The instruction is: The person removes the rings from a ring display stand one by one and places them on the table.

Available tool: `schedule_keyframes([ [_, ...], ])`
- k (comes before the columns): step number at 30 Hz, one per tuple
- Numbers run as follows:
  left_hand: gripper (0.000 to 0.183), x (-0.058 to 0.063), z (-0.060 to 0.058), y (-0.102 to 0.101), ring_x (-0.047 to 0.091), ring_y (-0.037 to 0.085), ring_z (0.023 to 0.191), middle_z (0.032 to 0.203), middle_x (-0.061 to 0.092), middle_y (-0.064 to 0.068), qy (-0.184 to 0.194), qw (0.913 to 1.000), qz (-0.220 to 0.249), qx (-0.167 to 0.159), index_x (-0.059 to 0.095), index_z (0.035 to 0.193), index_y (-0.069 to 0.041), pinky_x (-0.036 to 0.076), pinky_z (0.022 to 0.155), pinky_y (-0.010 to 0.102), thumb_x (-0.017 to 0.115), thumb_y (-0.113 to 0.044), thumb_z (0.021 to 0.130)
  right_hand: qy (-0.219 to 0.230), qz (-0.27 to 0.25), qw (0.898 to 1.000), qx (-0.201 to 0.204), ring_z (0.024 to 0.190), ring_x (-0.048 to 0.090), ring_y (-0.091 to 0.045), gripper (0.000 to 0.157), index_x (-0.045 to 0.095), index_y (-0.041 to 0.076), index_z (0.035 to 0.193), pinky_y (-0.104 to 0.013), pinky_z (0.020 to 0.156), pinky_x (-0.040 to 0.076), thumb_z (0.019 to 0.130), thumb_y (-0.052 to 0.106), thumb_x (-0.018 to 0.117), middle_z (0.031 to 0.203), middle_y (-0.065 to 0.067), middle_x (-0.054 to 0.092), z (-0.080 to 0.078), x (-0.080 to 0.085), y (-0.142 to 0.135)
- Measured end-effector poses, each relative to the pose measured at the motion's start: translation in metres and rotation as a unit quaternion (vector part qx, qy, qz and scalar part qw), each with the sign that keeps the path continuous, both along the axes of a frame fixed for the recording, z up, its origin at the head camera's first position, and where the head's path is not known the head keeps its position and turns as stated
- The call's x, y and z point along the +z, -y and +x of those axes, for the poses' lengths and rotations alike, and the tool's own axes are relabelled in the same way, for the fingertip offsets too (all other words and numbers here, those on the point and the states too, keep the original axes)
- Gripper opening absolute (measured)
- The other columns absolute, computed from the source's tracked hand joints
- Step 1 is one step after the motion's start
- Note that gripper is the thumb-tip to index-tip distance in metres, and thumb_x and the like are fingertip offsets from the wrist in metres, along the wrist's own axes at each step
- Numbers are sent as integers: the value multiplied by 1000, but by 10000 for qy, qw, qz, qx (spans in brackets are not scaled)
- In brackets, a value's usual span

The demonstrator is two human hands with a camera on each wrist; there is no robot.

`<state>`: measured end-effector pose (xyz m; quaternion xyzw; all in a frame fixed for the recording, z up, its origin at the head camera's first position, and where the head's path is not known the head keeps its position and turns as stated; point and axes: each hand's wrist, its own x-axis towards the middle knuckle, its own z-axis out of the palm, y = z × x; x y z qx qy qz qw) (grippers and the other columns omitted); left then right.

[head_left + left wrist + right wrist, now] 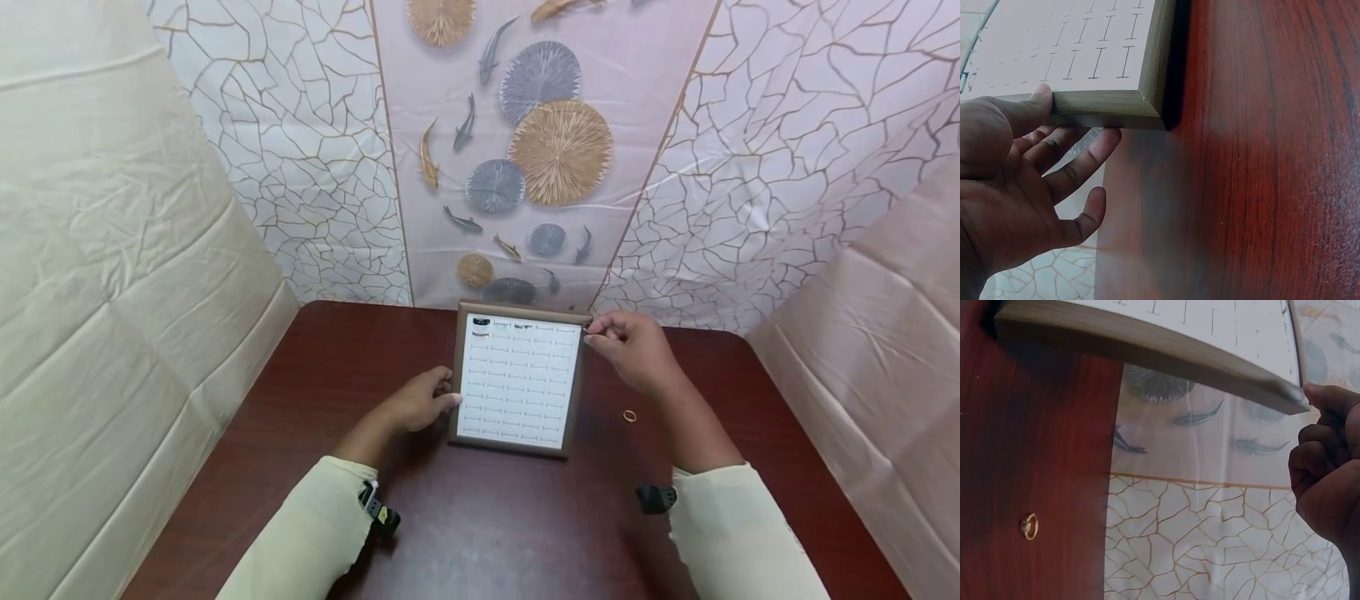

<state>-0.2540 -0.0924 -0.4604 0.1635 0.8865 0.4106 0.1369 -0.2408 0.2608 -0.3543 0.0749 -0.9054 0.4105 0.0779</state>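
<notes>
A framed white board with rows of short printed lines leans upright on the table. Its wooden frame is held at the left edge by my left hand: in the left wrist view the thumb lies on the front edge, other fingers behind. At the top right corner is my right hand, fingers curled, thumb and forefinger pinching a small shiny thing against or beside the corner; its kind is unclear. A gold ring with a pale stone lies on the table to the right.
Small dark and pale pieces sit in the board's top row. The dark red wooden table ends at a patterned cloth backdrop. Plain beige cloth hangs at both sides.
</notes>
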Motion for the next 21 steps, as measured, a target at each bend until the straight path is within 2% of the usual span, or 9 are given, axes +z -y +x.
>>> schedule_keyframes([
  [13, 31, 1, -2, 1, 72, 25, 102, 121, 71, 19, 73, 10000, -23, -25, 56, 134, 3, 57, 91, 41, 64, -17, 111, -211, -330, 9990, -220, 56, 39, -5, 11, 76, -3, 103, -26, 54, 37, 98, 7, 78, 61, 11, 44, 1, -19, -24],
  [21, 33, 2, -3, 2, 72, 26, 103, 122, 71, 20, 176, 9998, 14, -58, 55, 136, 4, 57, 90, 39, 65, -17, 111, 194, -213, 9993, -233, 55, 38, -5, 11, 77, -5, 104, -27, 51, 34, 101, 6, 74, 62, 9, 51, -2, -29, -35],
])
